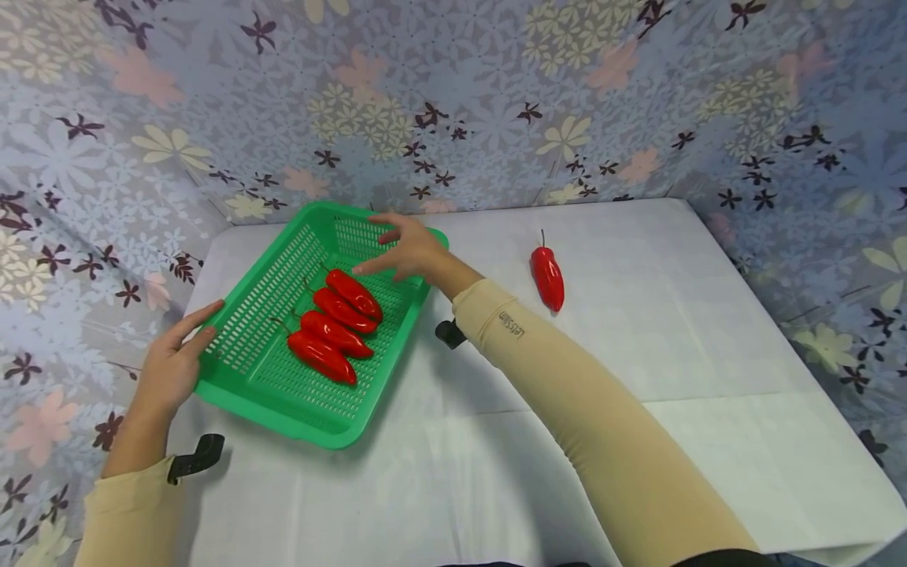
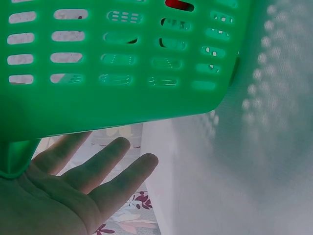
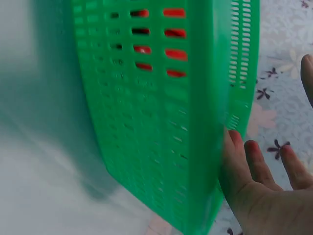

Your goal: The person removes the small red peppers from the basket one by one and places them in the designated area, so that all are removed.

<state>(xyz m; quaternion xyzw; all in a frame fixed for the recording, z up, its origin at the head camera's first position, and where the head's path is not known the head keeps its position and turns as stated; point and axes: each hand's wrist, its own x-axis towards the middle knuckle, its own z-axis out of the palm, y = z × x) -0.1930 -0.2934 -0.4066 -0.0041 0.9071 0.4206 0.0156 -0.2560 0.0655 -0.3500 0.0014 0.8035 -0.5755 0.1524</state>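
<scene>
A green plastic basket (image 1: 312,429) with slotted walls is on the white-covered table. Inside it, several red peppers (image 1: 322,356) with thin stems lie in a slanted row. My left hand (image 1: 173,358) holds the basket's left rim between thumb and fingers. In the left wrist view, the other fingers of that hand (image 2: 83,191) stretch out below the basket wall. Over the far right part of the basket is my right hand (image 1: 407,250), fingers spread and holding nothing, just beyond the farthest pepper. Another red pepper (image 1: 548,278) lies on the table, right of the basket.
The white tablecloth (image 1: 638,315) covers the table, whose back edge meets a floral-patterned backdrop (image 1: 489,102). Dark wrist-camera mounts (image 1: 198,457) stick out from both sleeves. My right forearm (image 1: 588,417) stretches across the table's middle.
</scene>
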